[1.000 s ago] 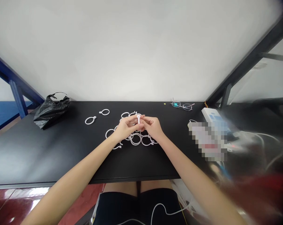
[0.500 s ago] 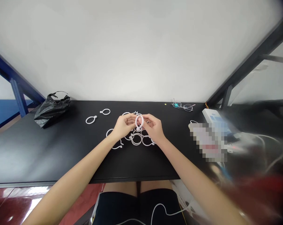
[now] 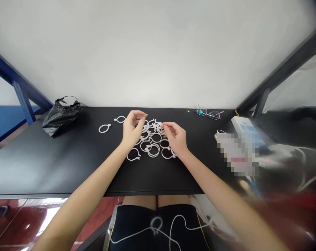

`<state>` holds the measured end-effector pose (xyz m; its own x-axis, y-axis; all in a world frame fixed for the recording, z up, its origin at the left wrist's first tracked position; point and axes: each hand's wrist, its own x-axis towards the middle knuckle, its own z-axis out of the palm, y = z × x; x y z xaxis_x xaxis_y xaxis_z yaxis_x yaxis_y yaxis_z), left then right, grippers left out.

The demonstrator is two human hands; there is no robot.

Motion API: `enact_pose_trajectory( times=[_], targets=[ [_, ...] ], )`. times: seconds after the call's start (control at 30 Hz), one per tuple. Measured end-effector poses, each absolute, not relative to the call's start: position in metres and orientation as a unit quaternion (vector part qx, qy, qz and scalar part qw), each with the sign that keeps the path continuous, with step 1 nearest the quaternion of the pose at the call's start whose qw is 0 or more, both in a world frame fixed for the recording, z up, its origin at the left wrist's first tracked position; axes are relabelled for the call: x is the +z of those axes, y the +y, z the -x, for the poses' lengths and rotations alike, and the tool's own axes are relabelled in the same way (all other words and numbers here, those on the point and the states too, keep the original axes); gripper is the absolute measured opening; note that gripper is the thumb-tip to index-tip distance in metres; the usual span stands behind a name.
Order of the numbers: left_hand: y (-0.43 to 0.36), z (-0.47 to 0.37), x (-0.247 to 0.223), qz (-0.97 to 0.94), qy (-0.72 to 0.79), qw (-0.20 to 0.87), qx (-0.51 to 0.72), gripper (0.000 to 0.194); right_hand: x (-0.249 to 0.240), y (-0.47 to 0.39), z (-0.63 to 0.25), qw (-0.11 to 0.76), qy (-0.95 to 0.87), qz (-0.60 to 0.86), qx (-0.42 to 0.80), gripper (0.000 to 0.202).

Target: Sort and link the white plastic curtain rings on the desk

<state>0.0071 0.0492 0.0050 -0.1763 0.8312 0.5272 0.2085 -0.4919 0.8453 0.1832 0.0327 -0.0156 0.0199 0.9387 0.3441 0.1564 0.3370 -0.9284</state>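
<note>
White plastic rings with small clip ends lie in a loose pile [image 3: 154, 150] on the black table. My left hand [image 3: 134, 128] hovers over the pile's left side, thumb and fingers apart with nothing between them. Over the right side is my right hand [image 3: 177, 137], its thumb and index finger slightly parted close to the rings; I see no ring held there. A single blurred white ring [image 3: 156, 225] appears lower down, in front of my dark shorts. Two more rings lie apart to the left, a nearer one [image 3: 104, 128] and a farther one [image 3: 120, 119].
A black plastic bag [image 3: 61, 116] sits at the far left. Eyeglasses [image 3: 209, 113] lie near the wall. On the right are a white-and-blue box [image 3: 245, 127], a pixelated item [image 3: 238, 153] and clear plastic wrap. A white cable [image 3: 179, 218] crosses my lap.
The ring that both hands held up is out of them, and a blurred ring now shows over my lap. My hands have moved apart, uncovering more of the pile. The view has shifted slightly.
</note>
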Motion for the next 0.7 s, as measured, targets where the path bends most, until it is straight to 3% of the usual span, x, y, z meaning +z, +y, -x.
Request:
enact_pose_trajectory(
  times=[0.23, 0.3, 0.4, 0.47, 0.57, 0.63, 0.7],
  targets=[
    [0.045, -0.008, 0.007, -0.624, 0.440, 0.219, 0.607, 0.007, 0.010, 0.024, -0.190, 0.570, -0.632, 0.439, 0.289, 0.018],
    [0.046, -0.008, 0.005, -0.627, 0.443, 0.230, 0.598, 0.007, 0.030, -0.001, -0.188, 0.448, -0.718, 0.357, 0.396, 0.019],
    [0.047, -0.007, 0.002, -0.637, 0.441, 0.208, 0.598, 0.008, 0.040, -0.061, -0.180, 0.157, -0.859, 0.192, 0.448, 0.024],
    [0.047, -0.006, 0.000, -0.639, 0.439, 0.189, 0.603, 0.009, 0.020, -0.101, -0.176, 0.048, -0.922, 0.102, 0.370, 0.019],
    [0.049, -0.005, -0.001, -0.637, 0.439, 0.177, 0.608, 0.010, -0.041, -0.139, -0.176, -0.033, -0.940, 0.212, 0.266, 0.019],
    [0.051, -0.005, -0.002, -0.636, 0.440, 0.171, 0.610, 0.009, -0.086, -0.149, -0.178, -0.034, -0.937, 0.272, 0.217, 0.021],
    [0.052, -0.004, -0.003, -0.634, 0.443, 0.168, 0.611, 0.009, -0.122, -0.152, -0.181, 0.020, -0.934, 0.287, 0.211, 0.024]
  ],
)
